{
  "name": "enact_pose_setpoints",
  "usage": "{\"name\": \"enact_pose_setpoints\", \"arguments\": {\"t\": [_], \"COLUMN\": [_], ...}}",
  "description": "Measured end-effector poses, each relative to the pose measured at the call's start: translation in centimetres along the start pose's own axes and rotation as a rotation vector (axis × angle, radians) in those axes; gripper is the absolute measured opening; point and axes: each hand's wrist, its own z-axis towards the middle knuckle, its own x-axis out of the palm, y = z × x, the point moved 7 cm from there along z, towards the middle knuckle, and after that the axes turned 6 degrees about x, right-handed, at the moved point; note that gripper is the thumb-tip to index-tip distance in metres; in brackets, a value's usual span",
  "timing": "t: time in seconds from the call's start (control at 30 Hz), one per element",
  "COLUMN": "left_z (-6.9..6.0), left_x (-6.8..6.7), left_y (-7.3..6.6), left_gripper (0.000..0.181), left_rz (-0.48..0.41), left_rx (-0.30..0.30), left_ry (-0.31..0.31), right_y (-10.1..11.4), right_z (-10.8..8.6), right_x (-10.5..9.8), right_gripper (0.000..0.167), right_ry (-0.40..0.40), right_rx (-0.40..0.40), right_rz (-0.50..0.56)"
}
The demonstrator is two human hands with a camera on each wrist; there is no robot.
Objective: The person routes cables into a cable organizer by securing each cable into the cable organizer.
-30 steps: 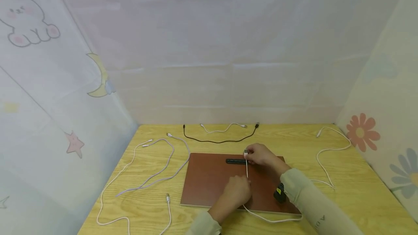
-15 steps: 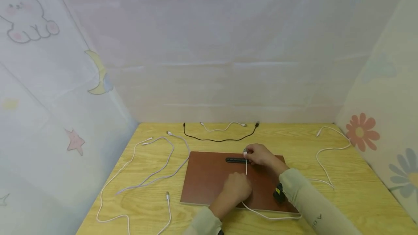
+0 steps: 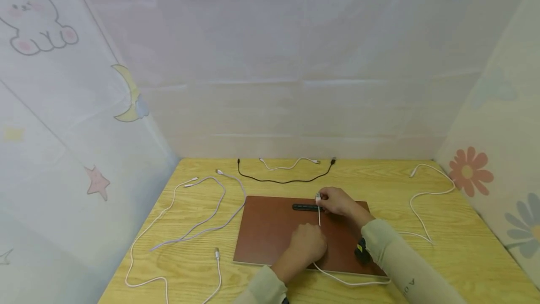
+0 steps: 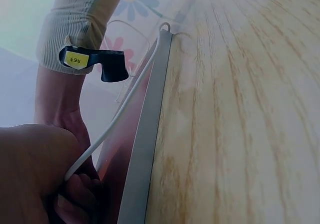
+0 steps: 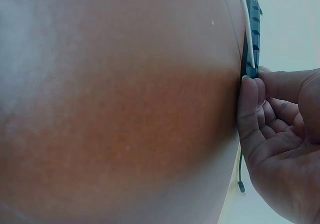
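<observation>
My left hand (image 3: 308, 244) is a fist around a white USB cable (image 3: 319, 217) just above the brown board (image 3: 270, 233). In the left wrist view the cable (image 4: 112, 124) runs out of the fist and along the board's edge. At the board's far side, my right hand (image 3: 337, 201) pinches the right end of a black slotted cable organizer (image 3: 304, 207), thumb and finger on either side in the right wrist view. The cable's USB plug (image 3: 318, 197) stands right at those fingertips. Between plug and fist the cable looks straight. The organizer's right end is hidden by the fingers.
A black cable (image 3: 282, 182) and a short white cable (image 3: 280, 169) lie along the back edge of the wooden table (image 3: 379, 172). To the left are a lilac cable (image 3: 219, 229) and white cables (image 3: 131, 257). Another white cable section (image 3: 413, 196) curves at the right.
Both hands stay nearly in place with the same holds. The left fist has edged slightly toward the far side over the second. The view has shifted a little.
</observation>
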Motion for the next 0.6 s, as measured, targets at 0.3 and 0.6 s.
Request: {"name": "enact_pose_setpoints", "arguments": {"t": [0.3, 0.6], "left_z": [-0.18, -0.58], "left_x": [-0.18, -0.75], "left_y": [-0.16, -0.52], "left_gripper": [0.035, 0.036], "left_rz": [0.014, 0.062], "left_rx": [0.001, -0.014], "left_ry": [0.014, -0.023], "right_y": [-0.63, -0.68], "right_z": [0.47, 0.45], "right_x": [0.22, 0.06], "right_gripper": [0.010, 0.009], "right_ry": [0.021, 0.031], "right_rx": [-0.005, 0.014], "right_rz": [0.037, 0.093]}}
